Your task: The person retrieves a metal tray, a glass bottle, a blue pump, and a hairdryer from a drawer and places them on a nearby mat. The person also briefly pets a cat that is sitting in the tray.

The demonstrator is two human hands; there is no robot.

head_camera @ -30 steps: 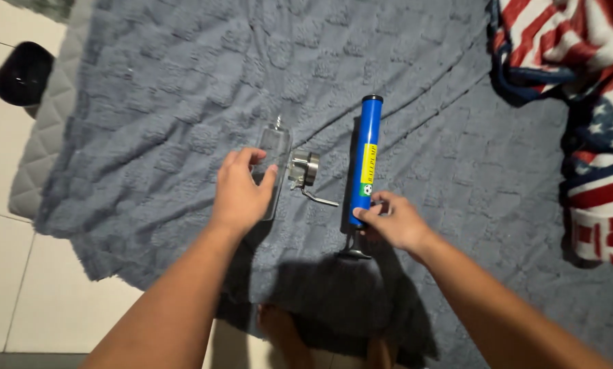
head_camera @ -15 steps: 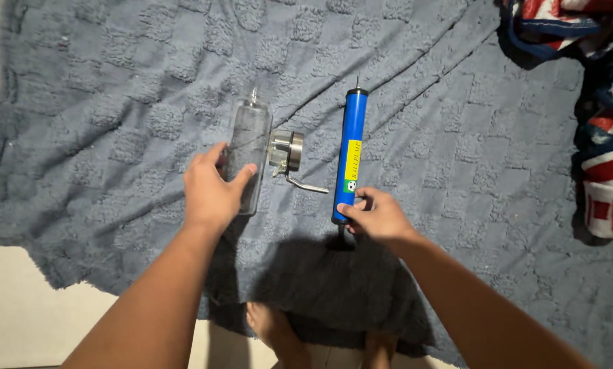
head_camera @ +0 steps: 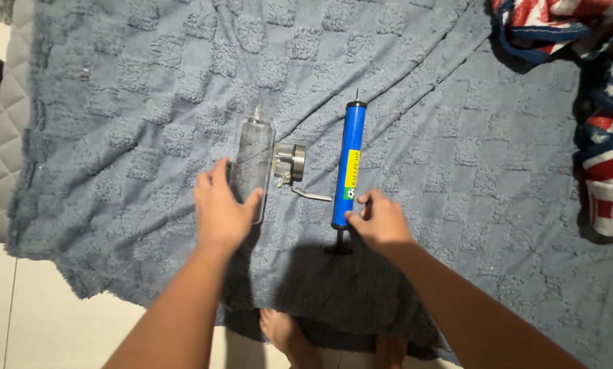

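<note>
While the left hand [head_camera: 221,215] lies with open fingers on the clear, smooth, likely slippery bottle [head_camera: 252,164], left of the stiff blue cylindrical hand pump [head_camera: 348,166] on the grey blanket [head_camera: 149,82], the right hand [head_camera: 381,222] pinches the pump's lower end, probably light there.

Yellow label [head_camera: 351,178] on blue pump [head_camera: 348,164]

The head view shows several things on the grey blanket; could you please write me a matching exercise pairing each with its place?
Things:
1. clear glass bottle
2. blue tube-shaped hand pump
3. small silver metal cap
4. red, white and blue striped cloth

Places:
A. between bottle and pump
B. under the left hand
C. top right corner
D. at the right hand

Pairs: 1-B, 2-D, 3-A, 4-C
</note>
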